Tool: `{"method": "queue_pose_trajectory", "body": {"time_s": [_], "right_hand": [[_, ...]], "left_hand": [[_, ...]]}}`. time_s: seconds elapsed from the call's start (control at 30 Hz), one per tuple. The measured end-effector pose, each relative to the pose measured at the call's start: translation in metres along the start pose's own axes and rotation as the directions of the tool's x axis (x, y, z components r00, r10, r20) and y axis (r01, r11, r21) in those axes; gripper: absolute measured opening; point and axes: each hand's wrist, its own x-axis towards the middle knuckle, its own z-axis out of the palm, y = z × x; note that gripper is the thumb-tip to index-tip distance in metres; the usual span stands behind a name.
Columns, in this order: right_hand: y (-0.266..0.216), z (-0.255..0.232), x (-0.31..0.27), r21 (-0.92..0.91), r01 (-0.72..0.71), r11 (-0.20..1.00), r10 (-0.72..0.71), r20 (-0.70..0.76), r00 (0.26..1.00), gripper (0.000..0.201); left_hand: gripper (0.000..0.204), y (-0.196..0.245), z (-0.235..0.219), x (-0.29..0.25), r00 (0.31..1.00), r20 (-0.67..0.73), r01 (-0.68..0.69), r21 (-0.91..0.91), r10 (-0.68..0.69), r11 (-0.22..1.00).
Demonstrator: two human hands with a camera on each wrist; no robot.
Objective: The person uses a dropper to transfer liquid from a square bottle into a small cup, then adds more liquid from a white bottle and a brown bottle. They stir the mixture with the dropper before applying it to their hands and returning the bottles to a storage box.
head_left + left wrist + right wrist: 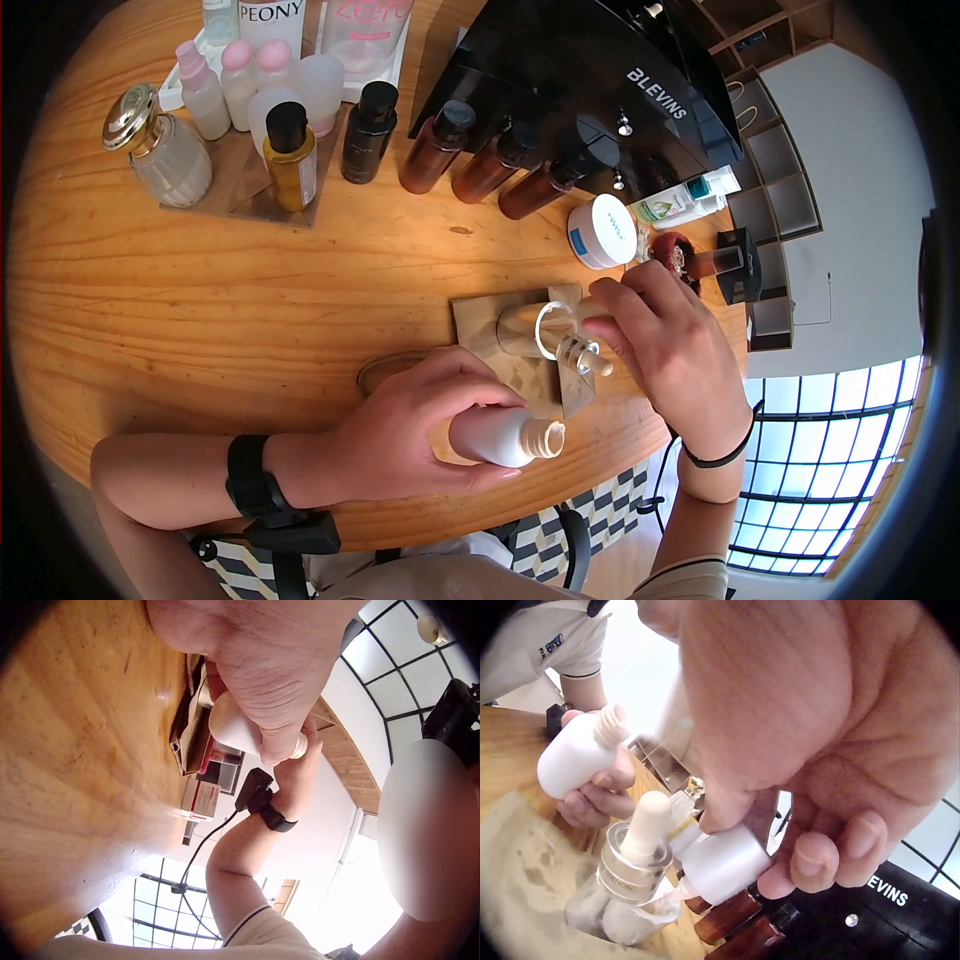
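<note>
My left hand (390, 425) grips a white bottle (490, 435) between thumb and fingers. Its cream threaded neck (545, 438) is bare and tilts to the right. Above the paper, my right hand (685, 355) has its fingers bent. In the right wrist view its thumb and fingertips pinch a small white cap (724, 862) with a narrow tip; the hand hides this cap from the head view. Between the hands, a clear-collared dropper top with a cream bulb (600, 366) stands next to a glass cup (520, 330) on brown paper (480, 315).
Behind the hands stand a white jar (600, 230), several red-brown bottles (430, 160) and a black case (560, 80). Bottles, including a gold-capped one (175, 160), occupy the back left. A white tube (670, 205) lies at right. The table's front edge (600, 440) runs close below.
</note>
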Motion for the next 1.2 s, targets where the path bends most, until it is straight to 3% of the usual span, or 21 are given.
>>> {"method": "queue_pose_trajectory", "body": {"time_s": [0.2,0.4,0.5,0.6,0.7,0.73,0.93,1.03,1.2], "right_hand": [[0.005,-0.005,-0.004,-0.015,-0.016,1.0,0.016,-0.013,1.0,0.026],[0.012,-0.029,-0.016,0.014,-0.085,0.996,0.087,-0.147,0.985,0.028],[0.017,-0.049,-0.029,0.251,-0.123,0.96,0.186,-0.245,0.952,0.027],[0.023,-0.051,-0.042,0.356,-0.035,0.934,0.173,-0.362,0.916,0.041],[0.019,-0.042,-0.049,0.463,0.072,0.884,0.086,-0.312,0.946,0.045],[0.014,-0.04,-0.051,0.494,0.048,0.868,0.101,-0.271,0.957,0.043],[0.002,-0.034,-0.058,0.504,0.006,0.863,0.108,-0.196,0.975,0.034],[-0.004,-0.034,-0.055,0.474,0.063,0.878,0.009,-0.148,0.989,0.033],[-0.019,-0.033,-0.051,0.436,0.073,0.897,-0.014,-0.136,0.991,0.032]], "left_hand": [[0.049,0.0,0.001,0.0,1.0,-0.008,-0.01,0.005,0.01,1.0],[0.048,0.0,0.001,0.0,1.0,-0.01,-0.012,-0.002,0.012,1.0],[0.046,0.0,0.0,-0.001,1.0,-0.01,-0.019,0.006,0.019,1.0],[0.046,-0.002,0.0,0.0,0.999,-0.008,-0.032,0.015,0.032,0.999],[0.047,-0.002,0.001,-0.001,0.999,-0.004,-0.036,0.018,0.036,0.999],[0.047,-0.002,0.001,-0.001,1.0,-0.001,-0.029,0.012,0.029,1.0],[0.048,-0.002,0.002,-0.002,1.0,0.014,-0.009,-0.001,0.009,1.0],[0.044,-0.004,0.005,-0.001,0.997,-0.036,-0.073,-0.008,0.073,0.997],[0.045,-0.001,0.005,-0.002,0.998,-0.029,-0.062,0.002,0.062,0.998]]}}
